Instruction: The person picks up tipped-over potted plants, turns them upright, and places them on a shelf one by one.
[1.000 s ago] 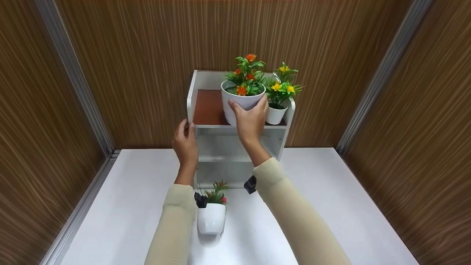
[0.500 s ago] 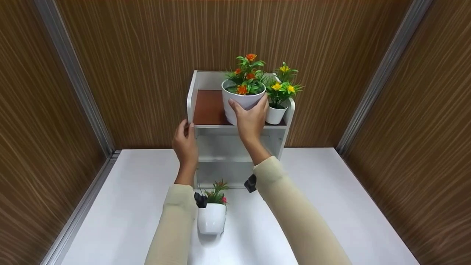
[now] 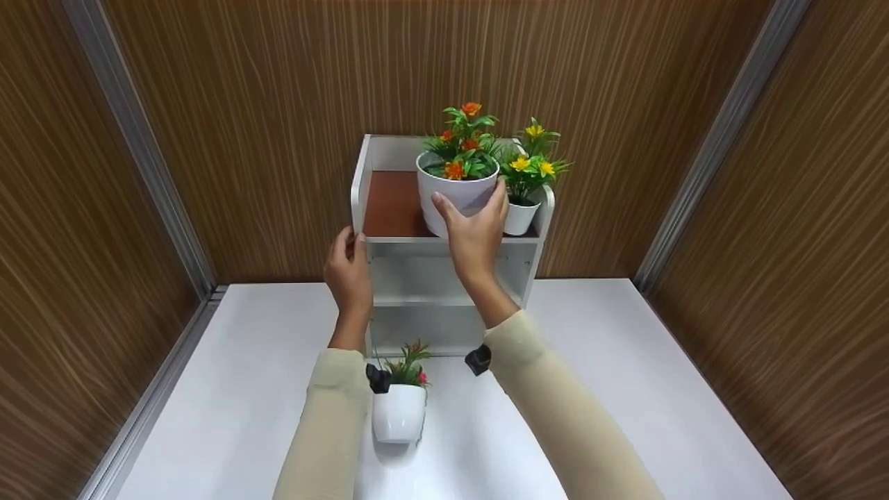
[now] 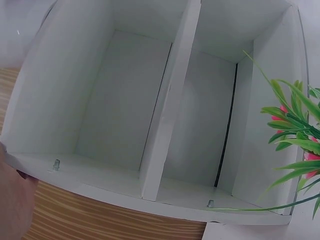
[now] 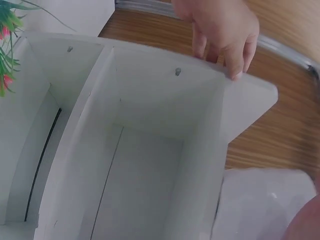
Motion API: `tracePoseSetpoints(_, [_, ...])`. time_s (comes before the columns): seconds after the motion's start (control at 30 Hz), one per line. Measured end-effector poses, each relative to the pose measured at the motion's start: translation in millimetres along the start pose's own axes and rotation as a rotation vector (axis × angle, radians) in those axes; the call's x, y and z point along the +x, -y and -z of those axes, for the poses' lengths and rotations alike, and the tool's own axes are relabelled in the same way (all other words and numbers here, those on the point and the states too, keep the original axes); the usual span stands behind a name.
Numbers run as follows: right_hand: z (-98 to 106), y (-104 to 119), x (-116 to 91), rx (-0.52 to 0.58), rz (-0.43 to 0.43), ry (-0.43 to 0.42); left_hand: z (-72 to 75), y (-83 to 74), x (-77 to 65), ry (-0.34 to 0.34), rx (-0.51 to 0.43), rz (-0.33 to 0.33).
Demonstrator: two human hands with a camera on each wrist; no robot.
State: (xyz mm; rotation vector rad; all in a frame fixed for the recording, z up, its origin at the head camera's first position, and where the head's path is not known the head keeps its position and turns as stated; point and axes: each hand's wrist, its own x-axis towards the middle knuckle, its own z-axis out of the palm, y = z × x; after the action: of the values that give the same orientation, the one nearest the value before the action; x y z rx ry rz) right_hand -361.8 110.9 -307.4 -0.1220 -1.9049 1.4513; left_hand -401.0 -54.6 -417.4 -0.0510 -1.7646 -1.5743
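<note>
In the head view, a white plant pot point(image 3: 458, 198) with orange flowers point(image 3: 455, 171) stands on the brown top of a small white shelf unit point(image 3: 420, 302). My right hand point(image 3: 478, 239) grips the front of this pot, thumb on its left and fingers round its right side. At the unit's left edge, my left hand point(image 3: 349, 278) holds the side panel just below the top board. The right wrist view shows the left fingers point(image 5: 234, 62) hooked on that panel's edge, with the pot point(image 5: 262, 205) beyond the top board.
A smaller white pot point(image 3: 519, 218) with yellow flowers stands at the unit's right end. Below, another white pot point(image 3: 399, 414) with pink flowers sits on the white table point(image 3: 597, 389), before the two compartments. Wood-patterned walls point(image 3: 278, 139) enclose three sides.
My right wrist and sleeve have dropped slightly, and the right thumb sits a little lower on the pot. The pot and my left hand look nearly unmoved.
</note>
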Motion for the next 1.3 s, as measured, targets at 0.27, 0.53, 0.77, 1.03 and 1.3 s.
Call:
tracePoseSetpoints(0.27, [20.8, -4.3, -35.1, 0.072, 0.088, 0.068, 0.1, 1.6, 0.1, 0.011, -0.007, -0.011])
tracePoseSetpoints(0.53, [38.3, -24.6, -80.6, 0.059, 0.024, 0.144, 1.0, 1.7, -0.4, 0.011, -0.006, -0.004])
tracePoseSetpoints(0.77, [43.5, -58.1, -121.6, 0.048, -0.018, 0.203, 0.6, 1.2, -0.6, 0.011, -0.017, -0.008])
tracePoseSetpoints(1.03, [43.8, -106.4, -171.5, 0.014, -0.122, 0.266, 0.3, 0.8, -1.2, 0.012, -0.017, -0.009])
tracePoseSetpoints(1.3, [36.7, -148.8, -218.1, -0.097, -0.204, 0.322, 1.0, 0.2, -0.4, 0.021, -0.014, -0.005])
